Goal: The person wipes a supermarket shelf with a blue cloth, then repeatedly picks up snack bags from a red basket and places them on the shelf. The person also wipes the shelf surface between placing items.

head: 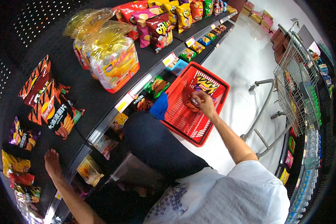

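Note:
My right hand (203, 103) is down inside a red plastic shopping basket (175, 127), its fingers bent at a dark snack packet (192, 104); whether they grip it is not clear. A yellow and black striped snack bag (206, 84) lies in the basket beyond the hand. My left hand (52, 161) rests on a black shelf (81, 112) with nothing visible in it. Ahead of it on that shelf are orange and black striped Lay's potato chip bags (51, 110) and a purple and black chip bag (23, 137).
Bread packages in clear and gold wrap (114, 67) stand on the shelf, with more snack bags (159, 32) behind. A metal shopping cart (294, 75) stands to the right of the basket. Lower shelves hold packets (90, 170) beside my bent leg (159, 142).

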Motion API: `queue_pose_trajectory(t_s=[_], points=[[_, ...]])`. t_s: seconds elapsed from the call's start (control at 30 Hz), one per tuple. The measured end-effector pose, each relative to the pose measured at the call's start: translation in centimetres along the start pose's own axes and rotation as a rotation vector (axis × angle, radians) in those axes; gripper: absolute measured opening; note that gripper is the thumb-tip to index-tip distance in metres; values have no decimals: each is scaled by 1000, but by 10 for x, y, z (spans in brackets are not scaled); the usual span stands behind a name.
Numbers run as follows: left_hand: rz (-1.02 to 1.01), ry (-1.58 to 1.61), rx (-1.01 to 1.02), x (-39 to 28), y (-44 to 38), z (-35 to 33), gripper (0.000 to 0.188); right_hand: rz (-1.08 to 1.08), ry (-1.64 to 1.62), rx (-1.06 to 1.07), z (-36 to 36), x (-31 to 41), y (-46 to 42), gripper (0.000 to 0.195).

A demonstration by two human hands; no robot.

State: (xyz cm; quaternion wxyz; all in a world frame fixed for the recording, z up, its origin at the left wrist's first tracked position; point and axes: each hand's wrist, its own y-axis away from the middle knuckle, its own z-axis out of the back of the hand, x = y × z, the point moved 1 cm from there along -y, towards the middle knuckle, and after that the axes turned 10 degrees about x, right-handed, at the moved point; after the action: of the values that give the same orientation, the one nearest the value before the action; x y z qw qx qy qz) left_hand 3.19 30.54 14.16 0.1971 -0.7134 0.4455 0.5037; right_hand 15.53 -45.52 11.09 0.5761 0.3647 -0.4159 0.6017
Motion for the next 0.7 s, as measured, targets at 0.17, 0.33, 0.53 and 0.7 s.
queue_pose_trajectory(t_s=[0.17, 0.33, 0.53, 0.7], points=[[-111, -96, 404, -6, -25, 99, 51, -3, 625, -87, 55, -99, -30, 39], [-92, -258, 383, 14, -22, 42, 50, -112, 915, -72, 86, -154, -31, 62], [-4, -215, 245, 1, -8, 59, 44, -200, 978, -14, 61, -166, -44, 36], [-109, -259, 246, 7, 18, -5, 50, -103, 940, -78, 55, -178, -34, 17]])
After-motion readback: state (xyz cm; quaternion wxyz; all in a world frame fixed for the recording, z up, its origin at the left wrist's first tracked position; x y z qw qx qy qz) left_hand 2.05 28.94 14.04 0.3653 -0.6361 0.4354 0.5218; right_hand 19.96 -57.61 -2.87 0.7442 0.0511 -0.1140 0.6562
